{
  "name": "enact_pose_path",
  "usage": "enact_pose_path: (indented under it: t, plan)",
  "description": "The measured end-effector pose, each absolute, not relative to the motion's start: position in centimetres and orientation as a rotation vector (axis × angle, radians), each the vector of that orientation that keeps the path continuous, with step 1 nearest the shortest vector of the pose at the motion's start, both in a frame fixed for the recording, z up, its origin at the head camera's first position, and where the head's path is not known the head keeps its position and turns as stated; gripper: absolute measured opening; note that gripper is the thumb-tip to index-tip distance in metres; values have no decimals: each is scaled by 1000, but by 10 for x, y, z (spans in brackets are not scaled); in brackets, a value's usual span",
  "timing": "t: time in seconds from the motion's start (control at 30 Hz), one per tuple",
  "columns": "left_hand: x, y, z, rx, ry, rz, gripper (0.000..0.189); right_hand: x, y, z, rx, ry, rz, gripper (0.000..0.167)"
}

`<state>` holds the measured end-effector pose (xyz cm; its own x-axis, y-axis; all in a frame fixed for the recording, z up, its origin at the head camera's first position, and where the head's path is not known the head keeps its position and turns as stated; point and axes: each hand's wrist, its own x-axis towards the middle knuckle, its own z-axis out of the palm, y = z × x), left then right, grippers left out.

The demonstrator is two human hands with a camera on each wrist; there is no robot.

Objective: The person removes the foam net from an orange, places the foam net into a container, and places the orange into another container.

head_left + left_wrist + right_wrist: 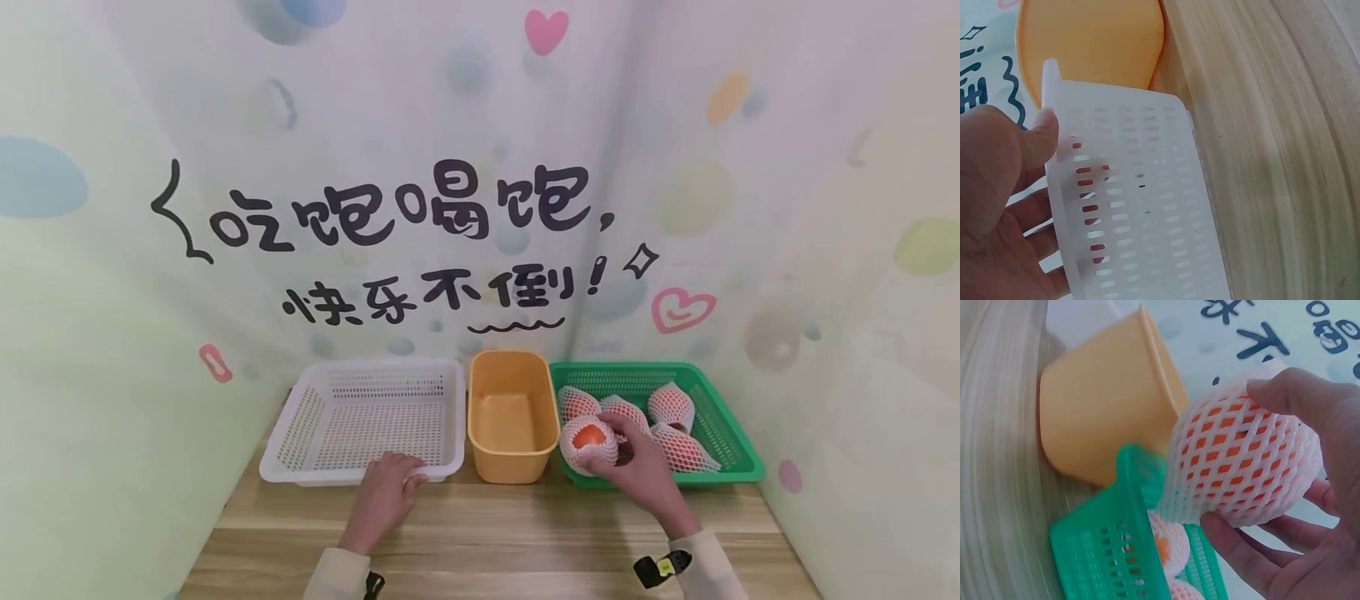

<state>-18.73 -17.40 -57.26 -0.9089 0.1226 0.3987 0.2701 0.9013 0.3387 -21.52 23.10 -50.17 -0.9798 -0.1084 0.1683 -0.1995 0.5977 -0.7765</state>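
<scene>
My right hand (647, 475) holds a round orange-red fruit (588, 450) in a white foam net over the front left corner of the green basket (738, 437). In the right wrist view, thumb and fingers curl around the netted fruit (1241, 456), which is above the basket's rim. Several more netted fruits (671, 407) lie inside that basket. At the near rim of the white basket (390, 421), my left hand (384, 498) grips the edge. The left wrist view has the thumb on the rim and the other fingers behind the perforated wall (1129, 187).
A yellow-orange bin (512, 467) stands between the white and green baskets. All three containers sit in a row on a wooden table (495, 542), close against a printed wall sheet (420, 125). Side sheets rise at left and right.
</scene>
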Motion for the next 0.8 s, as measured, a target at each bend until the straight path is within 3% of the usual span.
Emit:
enact_pose_path:
  t: [0.13,0.43,0.8]
  plan:
    - [-188,-174,-572,-295,-2685,-595,25,-206,219,-499,305,-2681,1453,68]
    - [-172,-150,-575,-368,-2469,-824,58,-190,198,-505,295,-2686,1728,67]
    - [-150,-117,-577,-417,-2377,-1245,61,-178,177,-533,305,-2727,1805,66]
